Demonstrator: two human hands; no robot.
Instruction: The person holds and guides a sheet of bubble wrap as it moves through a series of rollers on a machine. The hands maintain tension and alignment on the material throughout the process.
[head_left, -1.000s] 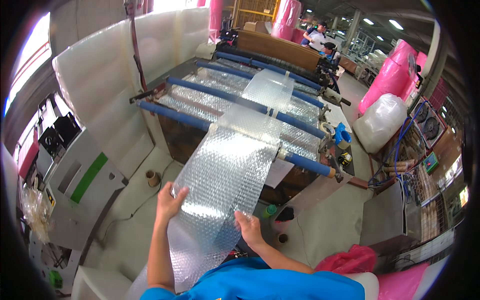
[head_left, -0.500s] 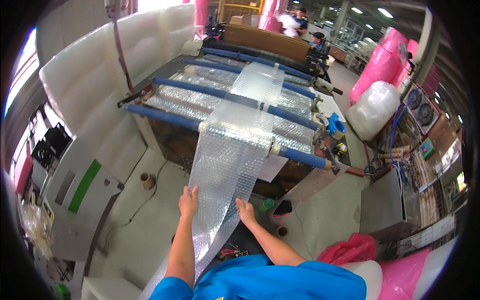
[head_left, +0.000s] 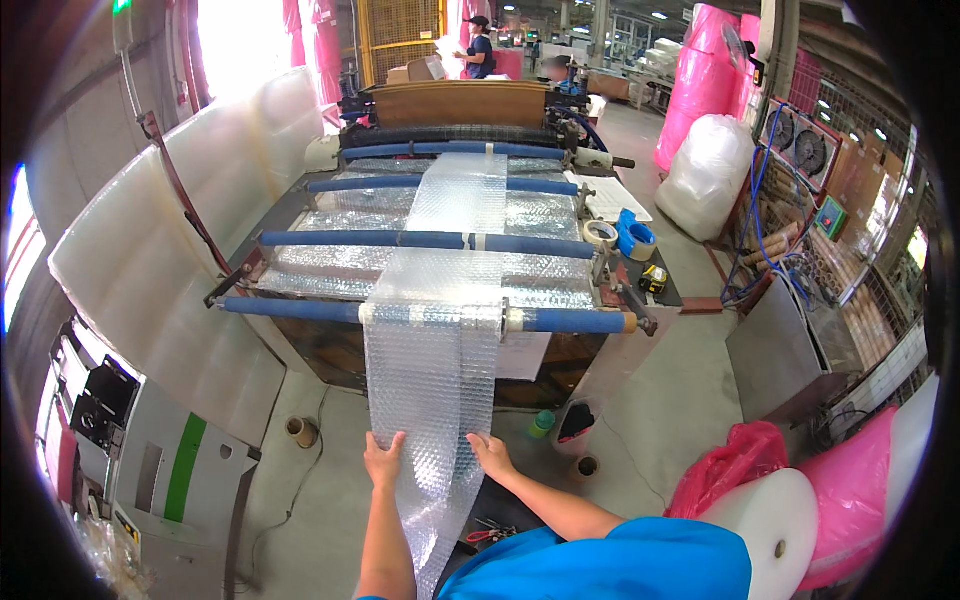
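Observation:
A clear strip of bubble wrap [head_left: 430,385] runs over the blue rollers and hangs down toward me, its lower end passing out of view below. My left hand [head_left: 384,462] pinches its left edge, thumb in front. Opposite it, my right hand [head_left: 490,457] grips the right edge the same way, the fingers partly hidden behind the film. The nearest blue roller [head_left: 575,320] carries the strip just ahead of my hands. More blue rollers [head_left: 340,240] cross the machine farther back, above silvery film [head_left: 550,293].
Tape rolls [head_left: 600,233] and a tape measure [head_left: 654,279] lie at the machine's right side. Red-handled scissors [head_left: 485,535] rest by my waist. A green bottle [head_left: 542,424] and cardboard tube [head_left: 301,432] stand on the floor. Wrapped rolls [head_left: 770,525] sit at right; a person [head_left: 480,50] stands far back.
My view has swung, so the machine now appears straighter and farther left. Both hands keep the strip's edges, sitting lower in the picture, and the strip hangs more upright.

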